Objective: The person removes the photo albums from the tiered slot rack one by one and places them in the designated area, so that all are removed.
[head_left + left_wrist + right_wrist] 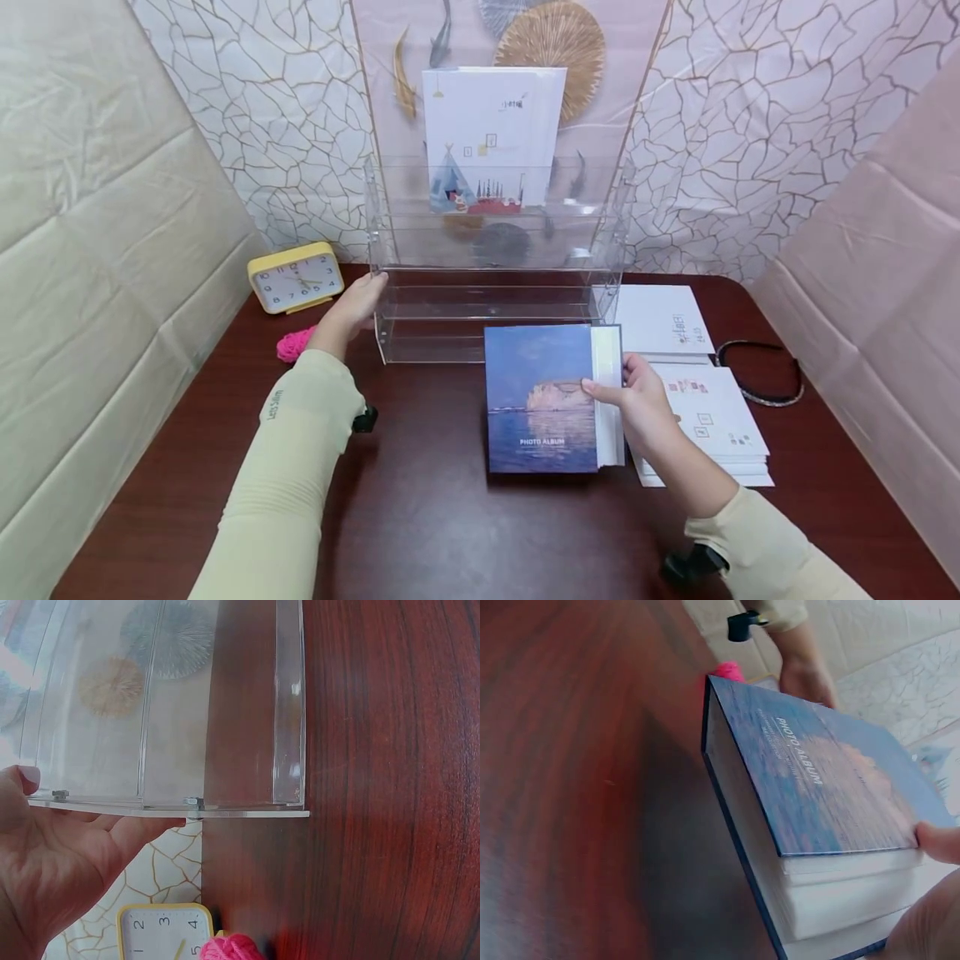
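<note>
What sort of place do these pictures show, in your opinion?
Probably a small indoor workspace, perhaps a makeshift booth: creased hangings stand on three sides of a wood-grain table, which bears a clear rack and a yellow clock.

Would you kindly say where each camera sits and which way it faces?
Head: on the head, facing forward and down over the table; left hand, right hand and sleeves show.
Left wrist: on that wrist, facing the rack; left hand shows.
Right wrist: on that wrist, facing the photo album; both hands partly show.
Shared: the album, in head and right wrist.
</note>
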{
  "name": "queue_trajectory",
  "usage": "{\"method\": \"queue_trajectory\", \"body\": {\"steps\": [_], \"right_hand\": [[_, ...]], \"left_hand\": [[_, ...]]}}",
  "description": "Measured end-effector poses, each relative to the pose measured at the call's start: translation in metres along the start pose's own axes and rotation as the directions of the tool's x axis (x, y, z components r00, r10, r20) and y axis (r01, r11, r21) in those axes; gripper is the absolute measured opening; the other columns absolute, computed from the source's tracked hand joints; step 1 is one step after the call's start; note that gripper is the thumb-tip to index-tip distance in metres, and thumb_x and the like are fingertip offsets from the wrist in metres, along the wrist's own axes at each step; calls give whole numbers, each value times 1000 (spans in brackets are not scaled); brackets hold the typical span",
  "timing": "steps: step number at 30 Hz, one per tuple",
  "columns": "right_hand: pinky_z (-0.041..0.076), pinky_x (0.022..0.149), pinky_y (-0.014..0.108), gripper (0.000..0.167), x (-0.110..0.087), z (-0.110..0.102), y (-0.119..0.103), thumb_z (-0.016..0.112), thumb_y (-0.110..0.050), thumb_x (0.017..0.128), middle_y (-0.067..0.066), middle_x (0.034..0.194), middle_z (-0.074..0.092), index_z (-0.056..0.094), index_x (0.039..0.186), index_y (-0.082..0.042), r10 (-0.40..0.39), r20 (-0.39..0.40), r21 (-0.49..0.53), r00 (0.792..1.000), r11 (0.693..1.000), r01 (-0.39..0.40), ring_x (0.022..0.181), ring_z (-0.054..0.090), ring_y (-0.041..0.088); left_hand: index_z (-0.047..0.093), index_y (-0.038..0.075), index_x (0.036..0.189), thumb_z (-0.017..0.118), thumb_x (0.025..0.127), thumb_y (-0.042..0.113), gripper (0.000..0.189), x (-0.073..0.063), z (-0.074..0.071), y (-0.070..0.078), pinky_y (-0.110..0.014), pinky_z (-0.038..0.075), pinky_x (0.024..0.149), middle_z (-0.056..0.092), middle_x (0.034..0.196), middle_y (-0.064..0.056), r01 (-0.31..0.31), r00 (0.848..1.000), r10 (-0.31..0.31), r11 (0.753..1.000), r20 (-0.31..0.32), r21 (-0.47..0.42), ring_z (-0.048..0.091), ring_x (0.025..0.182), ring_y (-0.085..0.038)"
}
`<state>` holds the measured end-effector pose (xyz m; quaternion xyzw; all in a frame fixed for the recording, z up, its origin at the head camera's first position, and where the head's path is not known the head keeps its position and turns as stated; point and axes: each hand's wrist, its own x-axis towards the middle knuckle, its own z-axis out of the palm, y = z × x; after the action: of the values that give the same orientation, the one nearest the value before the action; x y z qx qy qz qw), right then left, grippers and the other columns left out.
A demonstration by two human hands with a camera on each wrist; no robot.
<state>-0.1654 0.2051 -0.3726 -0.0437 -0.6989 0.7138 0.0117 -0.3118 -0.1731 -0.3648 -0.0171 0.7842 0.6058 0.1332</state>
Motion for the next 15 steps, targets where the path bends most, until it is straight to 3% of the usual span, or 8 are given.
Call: {"method": "queue_trajectory", "body": {"steps": [5, 11, 15], "right_hand": [[50, 71, 22, 51, 6, 0, 16, 69, 7, 78, 7, 99, 57, 39, 119, 8, 149, -57, -56, 987, 987, -152, 80, 58, 10], [49, 71, 22, 49, 15, -3, 26, 70, 1, 79, 12, 102, 53, 41, 118, 10, 200, -86, -145, 976, 967, -211, 82, 54, 13], [43, 90, 35, 58, 19, -7, 33, 70, -2, 79, 22, 114, 49, 39, 124, 17, 240, -86, -269, 967, 929, -254, 100, 49, 27]], "left_hand": [[12, 7, 150, 25, 102, 39, 60, 1, -2, 1, -57, 35, 98, 28, 146, -20, -5, 1000, 5, 1000, -3, 20, 34, 129, -36], [13, 9, 150, 24, 102, 41, 59, 0, -1, 1, -56, 36, 98, 32, 144, -21, -8, 1000, 7, 999, 8, 37, 36, 127, -37], [12, 8, 150, 24, 102, 39, 58, -5, 0, 6, -57, 34, 99, 27, 146, -22, 6, 1000, -7, 999, 14, 34, 32, 130, -37]]}}
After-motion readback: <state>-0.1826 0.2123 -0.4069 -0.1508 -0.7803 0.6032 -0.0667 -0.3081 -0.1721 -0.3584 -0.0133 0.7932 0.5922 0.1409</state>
